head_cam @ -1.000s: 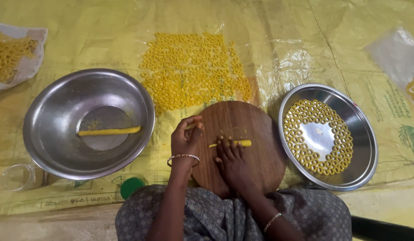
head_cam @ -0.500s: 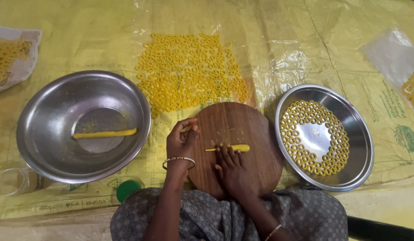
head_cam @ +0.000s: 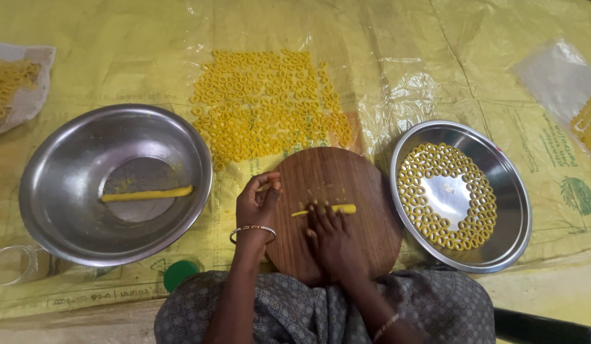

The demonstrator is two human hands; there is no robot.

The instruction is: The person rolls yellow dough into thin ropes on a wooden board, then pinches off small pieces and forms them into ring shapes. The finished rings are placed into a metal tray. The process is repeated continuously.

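A round wooden board (head_cam: 346, 178) lies in front of me on a yellow plastic sheet. On it is a thin yellow dough strip (head_cam: 344, 208), and my right hand (head_cam: 330, 239) lies flat with its fingertips on the strip's left part. My left hand (head_cam: 257, 202) rests at the board's left edge with fingers curled; I cannot tell whether it holds a bit of dough. A bangle circles that wrist.
A steel bowl (head_cam: 59, 191) at left holds a yellow dough roll (head_cam: 147, 193). A steel plate (head_cam: 509, 210) at right carries several dough rings in a circle. Many rings (head_cam: 270, 102) lie spread on the sheet beyond the board. A green lid (head_cam: 179, 274) and a glass jar (head_cam: 12, 264) sit near left.
My right hand has stayed on the dough strip, shifting slightly over it. My left hand has stayed curled at the board's left edge.
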